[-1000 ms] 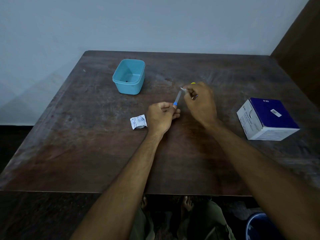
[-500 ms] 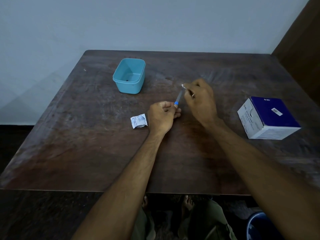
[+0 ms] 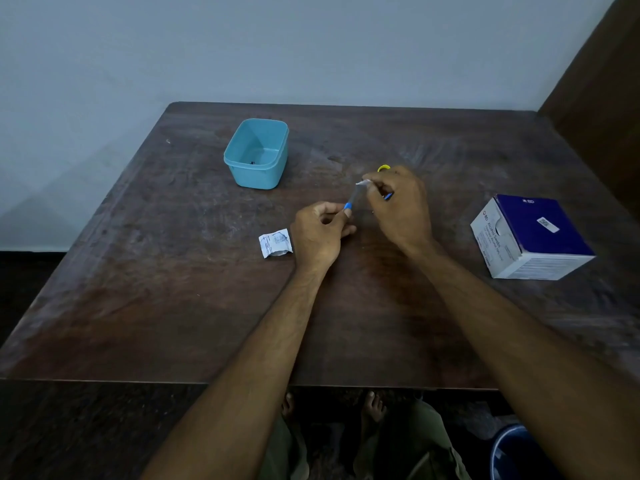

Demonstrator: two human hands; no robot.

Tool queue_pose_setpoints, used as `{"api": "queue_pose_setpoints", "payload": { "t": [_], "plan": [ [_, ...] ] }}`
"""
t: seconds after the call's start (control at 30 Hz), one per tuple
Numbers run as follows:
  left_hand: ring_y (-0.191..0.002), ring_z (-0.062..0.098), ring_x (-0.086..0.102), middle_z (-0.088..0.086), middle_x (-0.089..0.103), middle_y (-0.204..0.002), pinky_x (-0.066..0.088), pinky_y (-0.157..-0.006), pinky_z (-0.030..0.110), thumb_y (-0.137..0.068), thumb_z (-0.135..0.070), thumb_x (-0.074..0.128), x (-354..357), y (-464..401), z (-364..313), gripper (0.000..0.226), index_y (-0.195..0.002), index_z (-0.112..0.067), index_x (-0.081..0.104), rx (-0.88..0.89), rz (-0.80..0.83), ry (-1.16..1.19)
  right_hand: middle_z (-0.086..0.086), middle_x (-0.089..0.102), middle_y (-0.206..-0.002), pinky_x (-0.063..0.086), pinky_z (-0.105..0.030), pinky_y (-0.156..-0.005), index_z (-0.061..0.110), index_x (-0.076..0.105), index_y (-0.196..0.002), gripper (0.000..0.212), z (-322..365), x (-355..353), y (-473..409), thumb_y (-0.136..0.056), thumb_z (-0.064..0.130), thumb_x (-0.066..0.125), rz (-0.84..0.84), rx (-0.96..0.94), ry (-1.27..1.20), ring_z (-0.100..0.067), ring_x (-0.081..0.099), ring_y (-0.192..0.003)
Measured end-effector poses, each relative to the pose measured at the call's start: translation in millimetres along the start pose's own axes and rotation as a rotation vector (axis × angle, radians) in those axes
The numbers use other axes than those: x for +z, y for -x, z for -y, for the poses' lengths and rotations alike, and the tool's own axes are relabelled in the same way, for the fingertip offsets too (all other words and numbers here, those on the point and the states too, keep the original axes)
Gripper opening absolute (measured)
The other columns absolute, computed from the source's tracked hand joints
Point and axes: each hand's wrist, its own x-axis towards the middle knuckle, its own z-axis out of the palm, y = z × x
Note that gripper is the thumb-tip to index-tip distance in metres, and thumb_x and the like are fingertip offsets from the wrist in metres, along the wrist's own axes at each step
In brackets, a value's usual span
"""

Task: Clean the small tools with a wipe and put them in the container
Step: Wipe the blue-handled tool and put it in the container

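My left hand (image 3: 320,233) pinches the blue handle end of a small thin tool (image 3: 352,199) that slants up to the right above the table. My right hand (image 3: 401,206) holds a small white wipe (image 3: 363,183) closed around the tool's upper metal tip. A second blue-tipped tool (image 3: 388,196) and a yellow one (image 3: 383,167) peek out from behind my right hand. The teal container (image 3: 258,154) stands open at the back left of the table, with a small dark item on its floor.
A torn white wipe packet (image 3: 276,243) lies just left of my left hand. A blue-and-white box of swabs (image 3: 530,237) sits at the right. The dark wooden table (image 3: 173,306) meets a wall behind. A blue bin (image 3: 519,455) stands on the floor.
My right hand with the wipe has shifted slightly along the tool's tip. The left hand keeps its hold in the same place.
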Motion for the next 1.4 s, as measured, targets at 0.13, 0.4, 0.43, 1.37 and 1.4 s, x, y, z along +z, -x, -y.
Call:
{"api": "queue_pose_setpoints", "payload": {
  "t": [0.13, 0.4, 0.43, 1.37, 1.4],
  "plan": [
    [-0.063, 0.014, 0.071, 0.007, 0.069, -0.083, 0.059, -0.067, 0.022, -0.089, -0.006, 0.065, -2.3, 2.4, -1.6, 0.010, -0.097, -0.003, 0.071, 0.020, 0.013, 0.070, -0.002, 0.065, -0.080, 0.036, -0.005, -0.063, 0.013, 0.076, -0.096, 0.017, 1.9, 4.2, 6.5, -0.084, 0.010, 0.064, 0.023, 0.014, -0.052, -0.005, 0.052, -0.065],
    [-0.072, 0.015, 0.069, 0.005, 0.065, -0.084, 0.057, -0.069, 0.018, -0.091, -0.002, 0.061, -8.3, 1.0, -7.4, 0.011, -0.099, 0.000, 0.068, -0.058, 0.046, 0.232, 0.000, 0.074, -0.086, 0.054, -0.033, -0.071, 0.012, 0.075, -0.092, 0.016, 7.1, 9.7, 8.0, -0.089, 0.021, 0.063, 0.042, 0.115, -0.220, -0.012, 0.068, -0.078],
    [-0.069, 0.013, 0.069, 0.006, 0.064, -0.082, 0.057, -0.069, 0.017, -0.091, -0.001, 0.061, -9.2, -0.3, -7.0, 0.012, -0.101, 0.003, 0.067, -0.070, 0.049, 0.227, 0.002, 0.074, -0.088, 0.055, -0.031, -0.073, 0.012, 0.075, -0.093, 0.015, 7.3, 10.5, 7.5, -0.089, 0.021, 0.063, 0.047, 0.128, -0.235, -0.009, 0.068, -0.079],
    [-0.059, 0.013, 0.070, 0.008, 0.070, -0.070, 0.059, -0.067, 0.020, -0.083, 0.002, 0.071, -6.3, 0.5, -15.4, 0.008, -0.079, -0.005, 0.067, -0.183, 0.048, 0.160, -0.014, 0.062, -0.092, 0.052, -0.039, -0.058, 0.000, 0.070, -0.100, 0.037, -4.3, 7.4, 13.5, -0.089, 0.020, 0.041, 0.124, -0.306, 0.229, -0.032, 0.061, -0.079],
    [-0.060, 0.012, 0.070, 0.007, 0.070, -0.071, 0.059, -0.067, 0.020, -0.083, 0.002, 0.071, -6.1, 0.7, -15.2, 0.008, -0.080, -0.004, 0.067, -0.182, 0.047, 0.156, -0.015, 0.061, -0.088, 0.052, -0.039, -0.056, 0.000, 0.071, -0.097, 0.030, -5.8, 6.2, 9.5, -0.087, 0.014, 0.046, 0.090, -0.294, 0.243, -0.033, 0.060, -0.075]
  ]
}}
